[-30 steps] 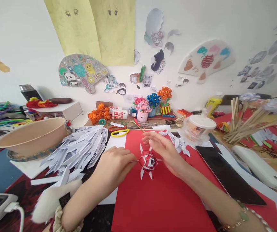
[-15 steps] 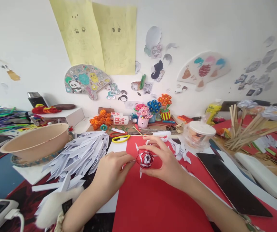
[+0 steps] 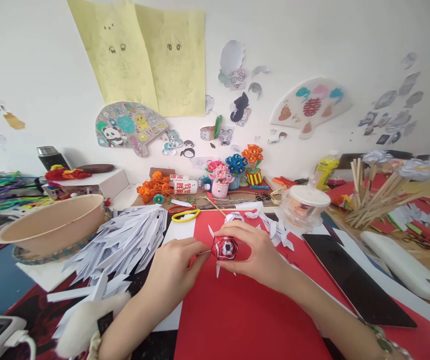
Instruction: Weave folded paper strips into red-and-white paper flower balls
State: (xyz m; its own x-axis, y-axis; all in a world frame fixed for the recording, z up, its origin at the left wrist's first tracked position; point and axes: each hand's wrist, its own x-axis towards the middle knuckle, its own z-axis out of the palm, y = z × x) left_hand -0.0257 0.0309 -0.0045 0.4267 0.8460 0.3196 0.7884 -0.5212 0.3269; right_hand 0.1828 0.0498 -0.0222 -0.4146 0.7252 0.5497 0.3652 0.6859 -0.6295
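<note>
A small red-and-white ball (image 3: pixel 224 248), which looks woven from paper strips, is held above the red paper sheet (image 3: pixel 245 310). Pointed white strip ends stick out from its left and lower sides. My right hand (image 3: pixel 254 250) curls round the ball from the right, its fingers over the top and the thumb beneath. At the ball's left edge, my left hand (image 3: pixel 179 260) pinches something thin, like a fine stick or wire, that meets the ball. Most of that thin piece is hidden by the fingers.
Folded white paper strips (image 3: pixel 125 245) lie in a pile to the left, beside a beige basin (image 3: pixel 50 220). Yellow-handled scissors (image 3: pixel 186 215) lie beyond my hands. A black tablet (image 3: pixel 357 280) and a lidded cup (image 3: pixel 307 205) stand on the right.
My right hand's fingers have come lower and closer over the ball, which appears slightly turned. The left hand keeps its pinch. The whole view has shifted a little.
</note>
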